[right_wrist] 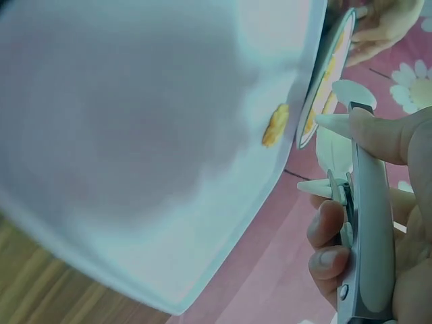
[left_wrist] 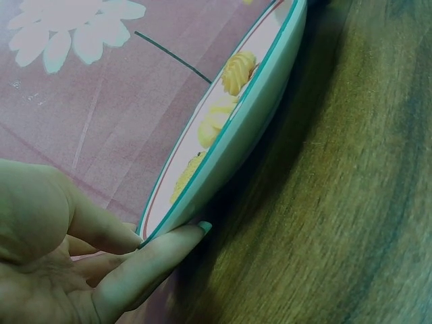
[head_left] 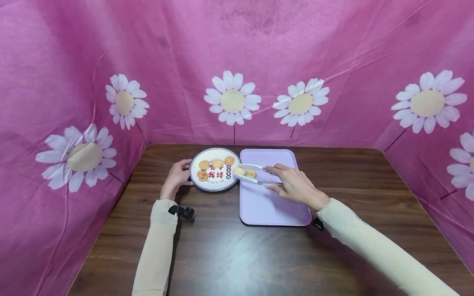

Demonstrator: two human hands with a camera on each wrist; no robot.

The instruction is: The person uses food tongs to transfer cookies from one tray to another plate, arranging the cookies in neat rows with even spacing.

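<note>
My left hand point(head_left: 177, 177) pinches the left rim of a round white plate point(head_left: 216, 186) with a dark border and red lettering. In the left wrist view, a finger reaches beneath the plate's edge. Several cookies point(head_left: 202, 176) lie on it. My right hand point(head_left: 294, 185) grips white-tipped tongs point(head_left: 270, 183), their arms spread apart over a lilac tray point(head_left: 274, 209). A pale cookie point(head_left: 238, 170) shows between the tong tips at the plate's right edge. Beside it, a swirled cookie point(head_left: 251, 174) also appears between the arms; in the right wrist view one cookie point(right_wrist: 275, 126) lies on the tray.
Plate and tray stand side by side on a dark wooden table point(head_left: 207, 255), towards its back edge. Pink cloth point(head_left: 177, 82) printed with large white daisies hangs behind and at both sides. A black strap point(head_left: 181, 211) sits on the left wrist.
</note>
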